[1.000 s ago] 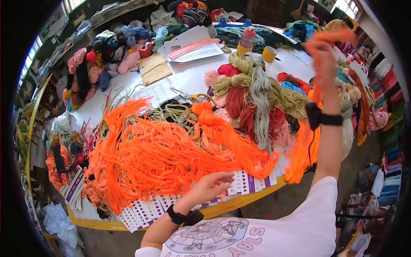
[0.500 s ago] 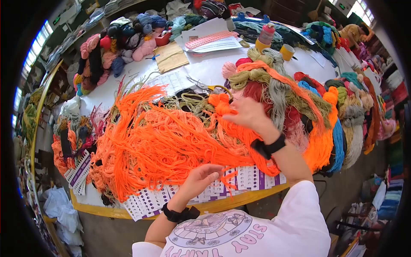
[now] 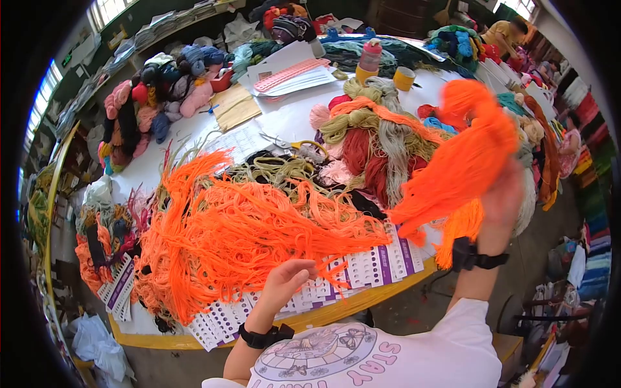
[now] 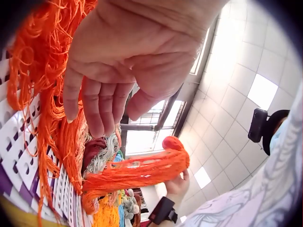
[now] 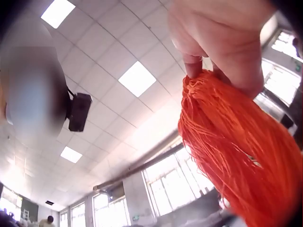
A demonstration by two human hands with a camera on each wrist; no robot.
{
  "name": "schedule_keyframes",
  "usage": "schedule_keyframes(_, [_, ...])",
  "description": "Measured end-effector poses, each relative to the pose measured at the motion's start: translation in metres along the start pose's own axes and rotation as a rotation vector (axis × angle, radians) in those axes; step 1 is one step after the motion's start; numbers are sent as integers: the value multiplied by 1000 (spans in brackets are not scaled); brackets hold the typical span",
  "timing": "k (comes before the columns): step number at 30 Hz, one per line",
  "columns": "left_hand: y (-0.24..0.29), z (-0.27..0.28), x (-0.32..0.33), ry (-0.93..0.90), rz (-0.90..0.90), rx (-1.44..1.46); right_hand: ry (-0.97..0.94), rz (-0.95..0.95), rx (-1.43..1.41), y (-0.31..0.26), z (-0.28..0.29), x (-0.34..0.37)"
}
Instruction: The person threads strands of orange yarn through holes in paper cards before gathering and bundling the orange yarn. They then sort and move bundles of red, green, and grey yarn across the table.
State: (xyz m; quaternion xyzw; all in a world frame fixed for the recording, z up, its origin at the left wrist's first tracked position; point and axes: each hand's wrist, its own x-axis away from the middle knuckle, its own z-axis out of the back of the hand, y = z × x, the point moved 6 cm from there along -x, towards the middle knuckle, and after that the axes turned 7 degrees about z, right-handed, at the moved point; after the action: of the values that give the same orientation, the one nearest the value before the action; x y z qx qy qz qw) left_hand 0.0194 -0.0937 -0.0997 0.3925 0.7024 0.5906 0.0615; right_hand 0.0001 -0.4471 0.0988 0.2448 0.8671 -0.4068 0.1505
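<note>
My right hand (image 3: 504,194) holds up a bright orange yarn skein (image 3: 462,161) over the right part of the table. In the right wrist view its fingers (image 5: 236,61) grip the skein near one end, and the strands hang below. My left hand (image 3: 288,281) hovers by the front edge, beside the big tangled heap of orange yarn (image 3: 239,226). Its fingers are loosely bent with nothing in them, as the left wrist view shows. Under the heap's front edge lie white punched cards (image 3: 372,268) with purple bands.
Olive, red and grey skeins (image 3: 388,155) are piled right of centre, with a peach-orange hank (image 3: 388,113) across them. Scissors (image 3: 297,145) lie behind the heap. Farther back are a brown envelope (image 3: 236,107), papers and a pink-capped bottle (image 3: 370,58).
The right hand first laid the peach-orange hank on the pile, then took the knotted orange skein from the heap's right end and lifted it rightward. The left hand barely moved.
</note>
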Motion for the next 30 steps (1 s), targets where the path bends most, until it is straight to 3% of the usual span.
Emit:
schedule_keyframes(1, [-1, 0, -1, 1, 3, 13, 5, 82, 105, -25, -5, -6])
schedule_keyframes(4, [-7, -2, 1, 16, 47, 10, -177, 121, -11, -56, -39, -38])
schedule_keyframes(6, [-8, -3, 0, 12, 53, -18, -122, 75, 32, -54, -37, -67])
schedule_keyframes(8, [-7, -3, 1, 68, 66, -34, -230, 58, -117, -39, -19, -110])
schedule_keyframes(9, [-7, -3, 1, 91, 81, -37, -70, 99, -71, -20, -15, -129])
schedule_keyframes(10, [-9, -1, 2, 124, 95, -38, 293, 275, 47, -2, 2, -146])
schedule_keyframes(11, [-8, 1, 2, 129, 68, -56, 429, 300, 29, 22, 17, -159])
schedule_keyframes(13, [-11, 6, 4, 174, 77, -34, 454, 198, -13, 72, 39, -167])
schedule_keyframes(14, [-14, 11, 4, 191, 60, -27, 582, 252, 417, 101, 89, -174])
schedule_keyframes(16, [-15, 12, 4, 215, 63, -4, 485, 80, 1118, 173, 160, -167])
schedule_keyframes(17, [-16, 12, 3, 229, 74, -5, 400, 370, 1473, 203, 185, -149])
schedule_keyframes(19, [-21, 15, 2, 231, 98, -15, 272, 469, 1705, 206, 182, -134])
schedule_keyframes(21, [-23, 15, -1, 230, 107, -27, 212, 75, 1462, 176, 179, -132])
schedule_keyframes(22, [-23, 14, -1, 230, 118, -31, 282, 37, 1563, 133, 147, -124])
schedule_keyframes(24, [-21, 8, -3, 226, 134, -28, 409, 264, 1661, 83, 153, -119])
schedule_keyframes(26, [-23, 5, -4, 212, 144, -29, 319, 371, 1949, 56, 173, -109])
schedule_keyframes(28, [-28, 4, -8, 192, 140, -33, 138, -156, 2236, 64, 204, -93])
schedule_keyframes(30, [-32, 3, -11, 169, 131, -20, -269, -244, 2472, 97, 195, -68])
